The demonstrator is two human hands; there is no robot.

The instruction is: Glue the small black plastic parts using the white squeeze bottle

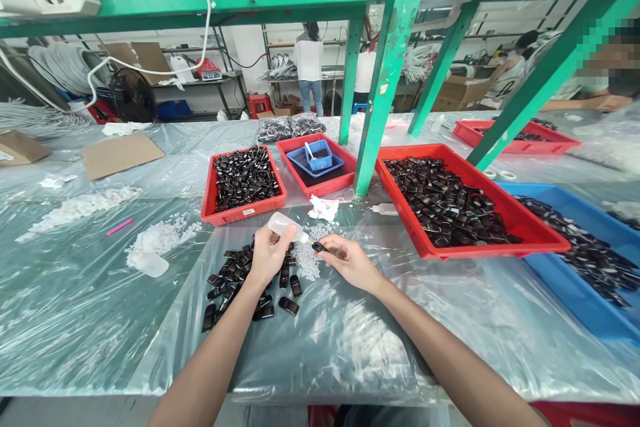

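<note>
My left hand (267, 255) is closed round a small translucent squeeze bottle (284, 225), with its nozzle pointing right. My right hand (350, 261) pinches a small black plastic part (319, 247) right at the bottle's tip. Under and left of my hands several black parts (235, 280) lie loose on the plastic-covered table (350, 340). A small heap of white bits (307, 257) sits between my hands.
A red tray (243, 213) of black parts stands behind my hands. A second red tray (345, 179) holds a blue dish, and a large red tray (520, 223) is at right with a blue tray (590, 307) beside it. Green frame legs (385, 80) rise mid-table. People work far behind.
</note>
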